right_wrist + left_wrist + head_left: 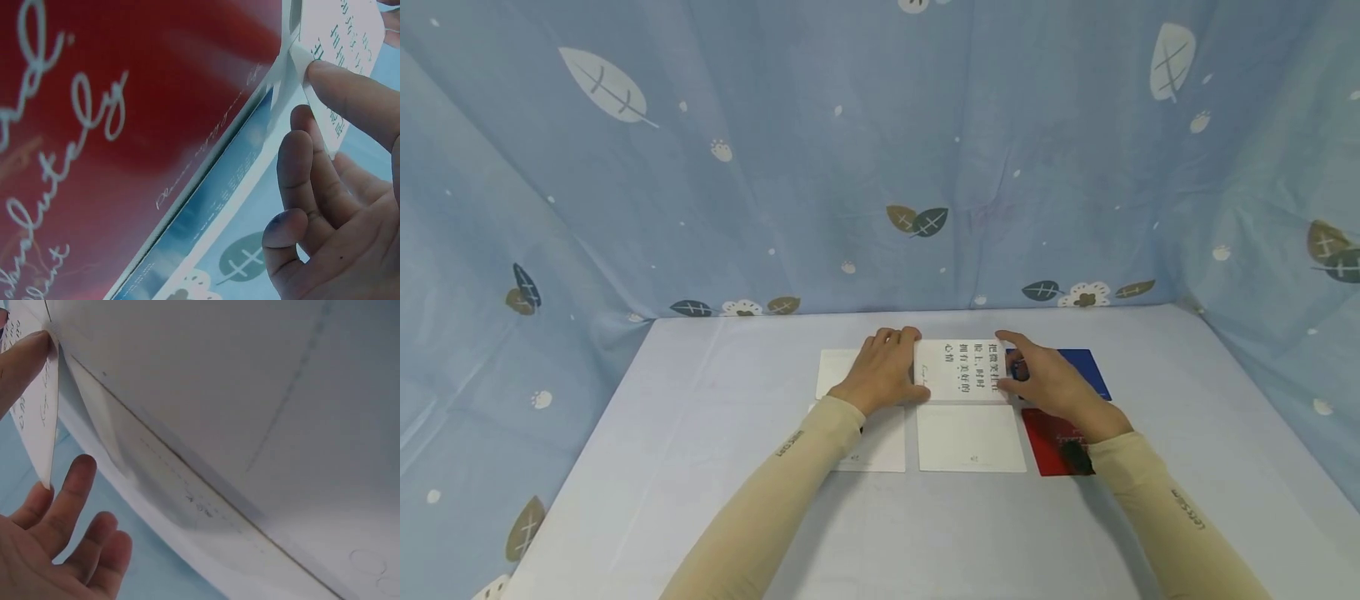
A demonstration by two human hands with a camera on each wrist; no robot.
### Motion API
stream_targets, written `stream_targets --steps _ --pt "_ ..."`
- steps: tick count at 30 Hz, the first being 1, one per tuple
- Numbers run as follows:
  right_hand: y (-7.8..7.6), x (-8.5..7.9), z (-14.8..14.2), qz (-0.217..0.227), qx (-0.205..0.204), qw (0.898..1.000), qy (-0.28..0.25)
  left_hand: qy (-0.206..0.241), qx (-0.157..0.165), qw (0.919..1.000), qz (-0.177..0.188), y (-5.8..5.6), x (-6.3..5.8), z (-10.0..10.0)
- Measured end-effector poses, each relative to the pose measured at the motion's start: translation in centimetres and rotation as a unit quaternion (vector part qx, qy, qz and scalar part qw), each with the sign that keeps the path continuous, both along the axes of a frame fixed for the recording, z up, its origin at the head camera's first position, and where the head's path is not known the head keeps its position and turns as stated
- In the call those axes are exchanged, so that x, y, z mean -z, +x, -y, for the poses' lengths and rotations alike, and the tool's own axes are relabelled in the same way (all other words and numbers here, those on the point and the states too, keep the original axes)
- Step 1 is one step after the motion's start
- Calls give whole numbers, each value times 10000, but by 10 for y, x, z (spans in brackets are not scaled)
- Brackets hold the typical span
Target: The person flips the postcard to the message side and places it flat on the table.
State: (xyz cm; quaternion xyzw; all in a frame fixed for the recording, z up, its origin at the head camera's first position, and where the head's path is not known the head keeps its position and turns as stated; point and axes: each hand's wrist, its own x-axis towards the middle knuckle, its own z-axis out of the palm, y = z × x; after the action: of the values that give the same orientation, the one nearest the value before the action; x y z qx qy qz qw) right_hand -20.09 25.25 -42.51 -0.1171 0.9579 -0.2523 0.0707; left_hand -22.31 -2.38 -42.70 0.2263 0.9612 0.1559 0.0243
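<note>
A white card printed with dark Chinese characters is between both hands in the head view, in the middle of the back row. My left hand pinches its left edge; in the left wrist view the thumb and a fingertip touch opposite corners of the card, while the other fingers spread away from it. My right hand pinches the right edge. The right wrist view shows that thumb on the near corner of the card, with fingers behind it. Whether the card touches the table cannot be seen.
Blank white cards lie in front, one in the middle and one at the left. Another white card is partly under my left hand. A blue card and a red card lie right. A leaf-patterned curtain hangs behind.
</note>
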Motion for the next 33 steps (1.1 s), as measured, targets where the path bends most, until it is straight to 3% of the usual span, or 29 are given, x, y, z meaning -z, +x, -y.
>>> stream_targets --steps 9,18,28,33 --pt "3 2 0 -140 154 9998 -45 192 -42 9997 -174 4 3 2" --pt "10 -3 2 142 509 9986 51 458 -113 9965 -684 10 1 0" --pt "16 -3 -2 -214 515 9984 63 974 -531 9926 -503 14 -5 -3" --pt "20 -3 -7 -395 425 9983 -102 893 -449 9931 -613 18 -6 -3"
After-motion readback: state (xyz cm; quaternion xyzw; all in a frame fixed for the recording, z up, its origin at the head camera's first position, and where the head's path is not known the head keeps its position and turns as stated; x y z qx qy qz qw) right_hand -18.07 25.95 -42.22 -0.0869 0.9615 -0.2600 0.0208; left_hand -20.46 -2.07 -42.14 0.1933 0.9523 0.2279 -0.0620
